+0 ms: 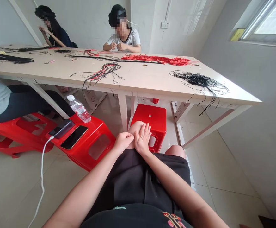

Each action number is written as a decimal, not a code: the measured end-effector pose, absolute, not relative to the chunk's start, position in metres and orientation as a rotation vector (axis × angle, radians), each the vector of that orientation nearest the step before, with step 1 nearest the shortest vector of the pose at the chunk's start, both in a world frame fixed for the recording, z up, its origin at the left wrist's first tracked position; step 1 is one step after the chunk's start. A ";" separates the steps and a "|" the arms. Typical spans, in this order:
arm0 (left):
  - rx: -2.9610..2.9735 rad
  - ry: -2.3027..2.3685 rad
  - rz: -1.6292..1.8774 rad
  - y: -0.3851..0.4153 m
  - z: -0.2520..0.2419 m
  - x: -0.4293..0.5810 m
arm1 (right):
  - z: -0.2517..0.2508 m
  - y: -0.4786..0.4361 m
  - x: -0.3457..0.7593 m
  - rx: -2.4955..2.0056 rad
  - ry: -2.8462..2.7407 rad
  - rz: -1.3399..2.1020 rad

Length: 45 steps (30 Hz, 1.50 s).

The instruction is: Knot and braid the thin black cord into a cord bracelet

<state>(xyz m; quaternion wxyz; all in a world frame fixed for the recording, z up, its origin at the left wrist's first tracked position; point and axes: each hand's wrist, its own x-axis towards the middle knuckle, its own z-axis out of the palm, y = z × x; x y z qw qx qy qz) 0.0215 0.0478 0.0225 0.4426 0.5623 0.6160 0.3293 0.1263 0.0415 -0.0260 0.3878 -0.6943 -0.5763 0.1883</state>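
Note:
Both my hands rest on my left knee (135,126), above the hem of my black shorts (138,177). My left hand (123,141) is curled into a loose fist against the knee, and nothing shows in it. My right hand (142,138) lies flat beside it, fingers stretched out and pressed on the skin. The two hands touch each other. A red plastic stool (152,118) stands just beyond my knee, under the table.
A long pale table (138,79) holds bundles of red cords (156,59) and black cords (199,80). Two people sit at its far side; a third sits at left. A tipped red stool (90,142) carries a water bottle (79,109), two phones (68,133) and a white cable (42,171).

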 end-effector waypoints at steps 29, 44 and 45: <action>1.035 1.447 0.748 0.081 0.028 0.027 | 0.004 0.087 0.136 -1.976 -1.570 0.385; 0.928 1.398 0.756 0.092 0.039 0.032 | 0.014 0.113 0.142 -2.102 -1.676 0.415; 0.925 1.398 0.757 0.093 0.039 0.033 | 0.015 0.115 0.143 -2.109 -1.682 0.417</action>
